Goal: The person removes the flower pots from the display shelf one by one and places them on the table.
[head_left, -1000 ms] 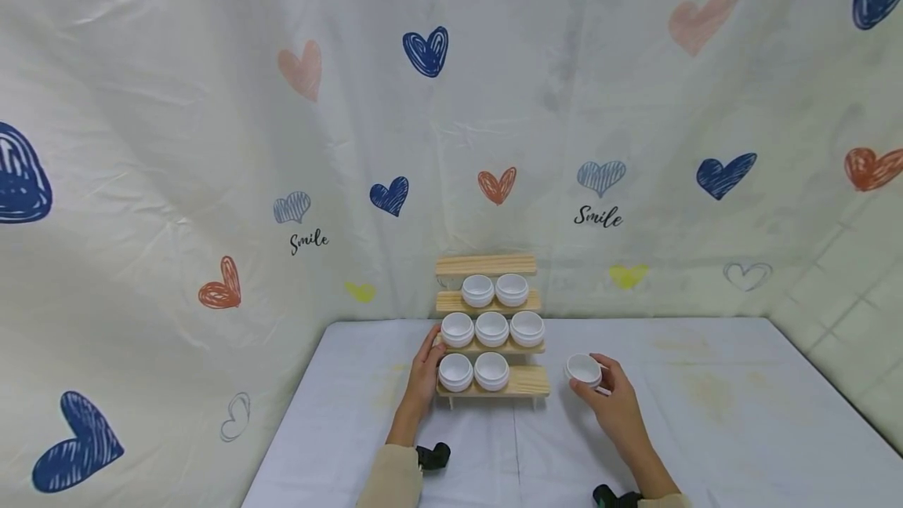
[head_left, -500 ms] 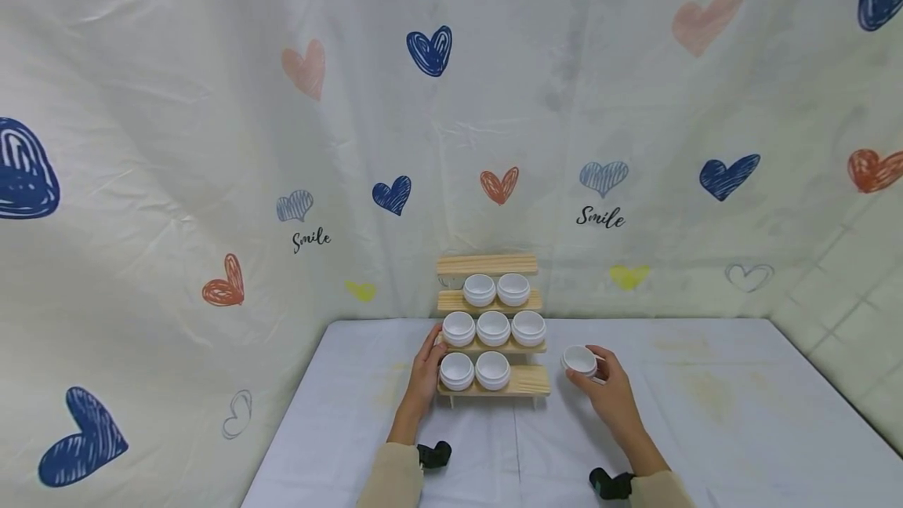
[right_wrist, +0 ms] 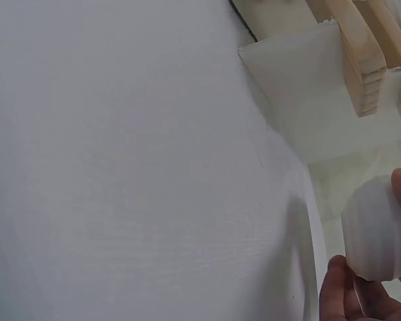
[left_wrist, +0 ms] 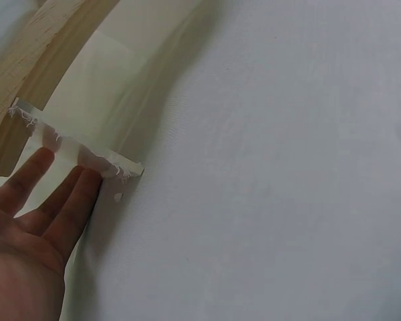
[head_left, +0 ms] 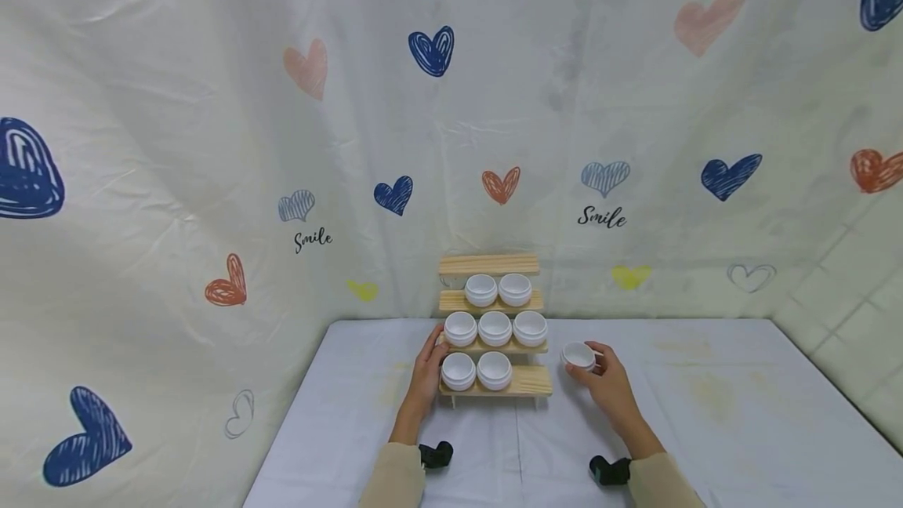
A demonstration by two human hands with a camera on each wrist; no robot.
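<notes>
A tiered wooden display stand (head_left: 532,381) with pale side panels stands at the back of the table. Several small white bowls (head_left: 495,328) sit on its three lower shelves; the top shelf bears none. My left hand (head_left: 425,376) holds the stand's left side near the second shelf from the bottom. Extended fingers (left_wrist: 73,207) meet the side panel (left_wrist: 87,150) in the left wrist view, where the thumb is hidden. To the right of the stand, my right hand (head_left: 612,386) grips another small white bowl (head_left: 578,356) between thumb and fingers, its opening upward.
White cloth with faint yellowish stains covers the table (head_left: 712,414). Behind the stand hangs a pale curtain (head_left: 536,100) printed with hearts. Black wrist devices (head_left: 436,455) are worn on both wrists.
My right hand has moved slightly left and farther back, carrying the bowl nearer the stand. The left hand stays on the stand's side.
</notes>
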